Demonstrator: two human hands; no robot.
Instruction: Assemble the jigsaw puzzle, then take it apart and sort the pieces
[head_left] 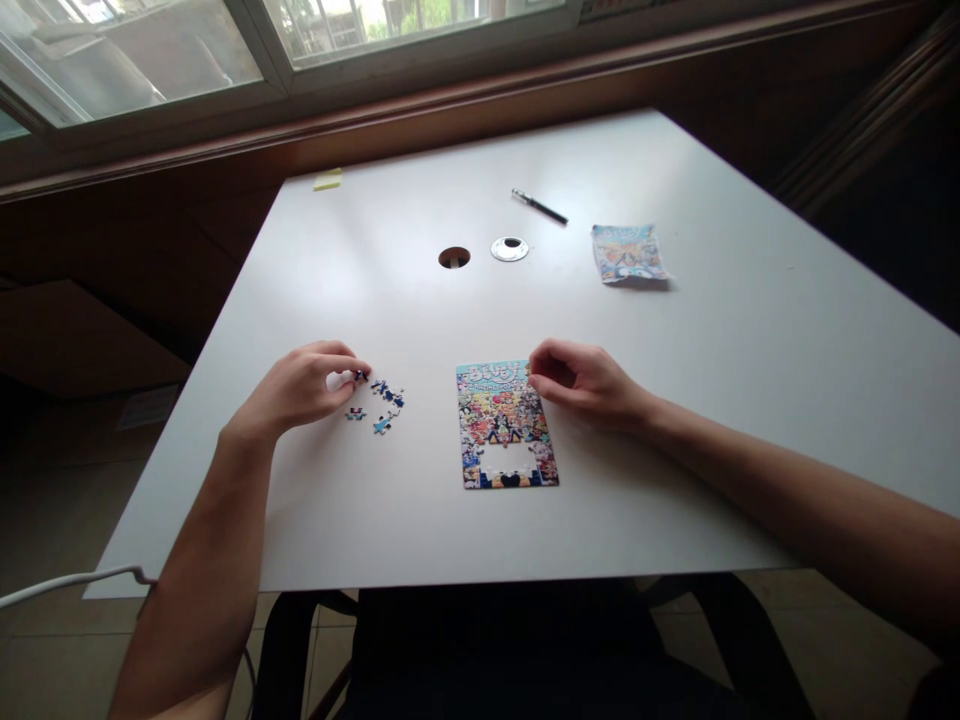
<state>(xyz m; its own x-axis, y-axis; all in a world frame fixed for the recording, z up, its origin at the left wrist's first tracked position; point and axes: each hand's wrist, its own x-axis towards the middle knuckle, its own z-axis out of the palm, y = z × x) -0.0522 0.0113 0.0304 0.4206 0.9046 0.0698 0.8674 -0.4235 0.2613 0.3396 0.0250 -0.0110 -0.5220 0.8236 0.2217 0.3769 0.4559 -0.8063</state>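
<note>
Daylight from a window (390,22) falls on the white counter (337,530), where a jigsaw puzzle (501,415) lies flat with a gap low in its picture. The left hand (304,388) has its fingertips at one of the loose pieces (388,395) left of the puzzle; whether they grip it, I cannot tell. At the puzzle's upper right edge, the right hand (589,382) curls, its grip equally unclear. Picking out a piece seems the step in hand; the next move calls for matching its shape to the gap.
</note>
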